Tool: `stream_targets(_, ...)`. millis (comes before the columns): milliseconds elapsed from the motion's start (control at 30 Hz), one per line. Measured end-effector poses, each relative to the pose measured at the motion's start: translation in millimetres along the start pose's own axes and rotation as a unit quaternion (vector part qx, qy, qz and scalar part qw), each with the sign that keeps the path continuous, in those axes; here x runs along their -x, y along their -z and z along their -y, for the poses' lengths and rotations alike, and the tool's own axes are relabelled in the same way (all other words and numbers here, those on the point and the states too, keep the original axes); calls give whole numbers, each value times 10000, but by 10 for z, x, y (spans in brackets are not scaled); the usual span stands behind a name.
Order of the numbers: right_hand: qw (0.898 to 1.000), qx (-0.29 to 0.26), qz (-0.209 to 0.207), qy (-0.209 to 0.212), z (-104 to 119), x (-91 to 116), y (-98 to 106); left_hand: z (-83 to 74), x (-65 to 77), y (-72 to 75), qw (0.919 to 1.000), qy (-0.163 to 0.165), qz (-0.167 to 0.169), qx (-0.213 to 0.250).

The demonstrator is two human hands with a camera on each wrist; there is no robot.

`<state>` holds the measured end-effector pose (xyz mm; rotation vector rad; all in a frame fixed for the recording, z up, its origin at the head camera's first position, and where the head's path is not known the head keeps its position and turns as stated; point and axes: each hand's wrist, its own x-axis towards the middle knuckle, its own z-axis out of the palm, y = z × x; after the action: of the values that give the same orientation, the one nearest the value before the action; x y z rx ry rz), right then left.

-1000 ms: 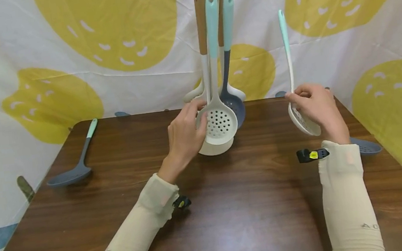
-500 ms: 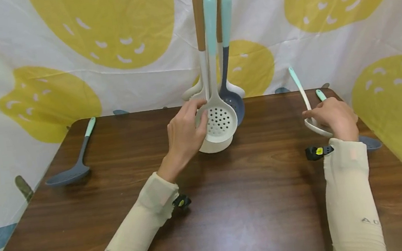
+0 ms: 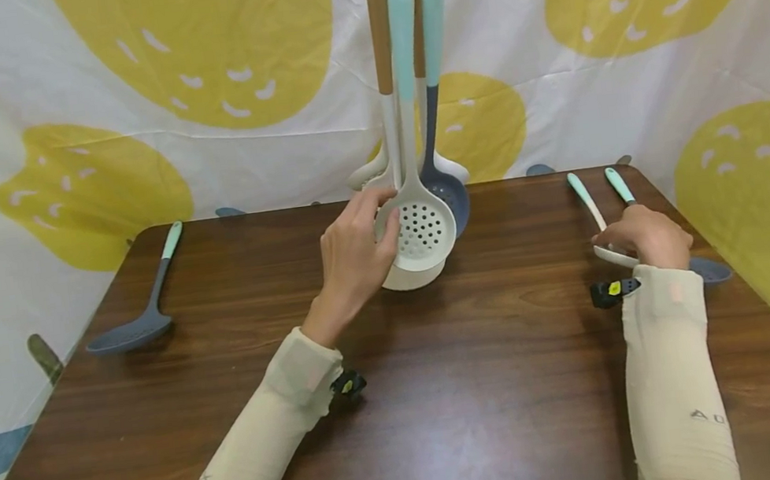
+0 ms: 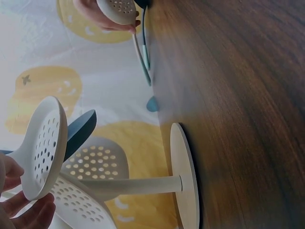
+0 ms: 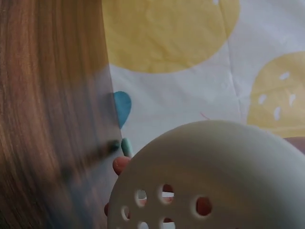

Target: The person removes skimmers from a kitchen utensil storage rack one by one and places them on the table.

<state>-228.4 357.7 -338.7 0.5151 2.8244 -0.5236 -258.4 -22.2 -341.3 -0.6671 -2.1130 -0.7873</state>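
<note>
My left hand (image 3: pixel 357 243) pinches the rim of a white skimmer (image 3: pixel 423 247) with a mint handle, which hangs on a utensil rack with a round white base (image 3: pixel 412 278). In the left wrist view its fingers sit at the edge of that skimmer's holed bowl (image 4: pixel 47 138). At the far right, my right hand (image 3: pixel 650 237) holds a second white skimmer (image 3: pixel 615 255) low over the table, mint handle towards the back. Its bowl (image 5: pixel 219 162) fills the lower part of the right wrist view and hides most of the fingers.
A dark blue-grey utensil (image 3: pixel 711 269) with a mint handle lies beside the right hand, partly covered by it. Another blue-grey utensil (image 3: pixel 132 334) lies at the table's left. A dark holed utensil (image 3: pixel 450 201) and wooden-handled ones (image 3: pixel 381 34) hang on the rack. A patterned cloth (image 3: pixel 262 167) stands behind.
My right hand has moved down and slightly right, lowering the skimmer from nearly upright to lying low over the table. My left hand keeps its grip on the hanging skimmer.
</note>
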Motion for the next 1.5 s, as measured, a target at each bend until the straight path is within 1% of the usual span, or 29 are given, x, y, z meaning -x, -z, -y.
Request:
stream_targets(233, 9994, -13, -222, -249, -1, -76, -72, 0, 9, 7, 10000, -38, -18, 65)
stream_targets(433, 9993, 12, -218, -318, -6, -121, -130, 1, 8, 9, 10000, -32, 9, 54)
stream_targets(767, 9997, 85, -25, -244, 14, -139, -168, -7, 1, 8, 10000, -28, 41, 32)
stream_targets(1000, 9998, -67, -163, -130, 5, -136, -168, -15, 4, 13, 10000, 14, 83, 38)
stream_targets(1167, 9996, -98, -277, -58, 48, -120, -145, -16, 0, 13, 9998, 23, 103, 137)
stream_targets(1367, 9989, -50, -455, -91, 100, -76, -99, 5, 2, -7, 9994, -30, -4, 333)
stream_targets(1500, 9984, -79, -564, -8, 127, -43, -64, 28, 7, -25, 9985, -66, 20, 550)
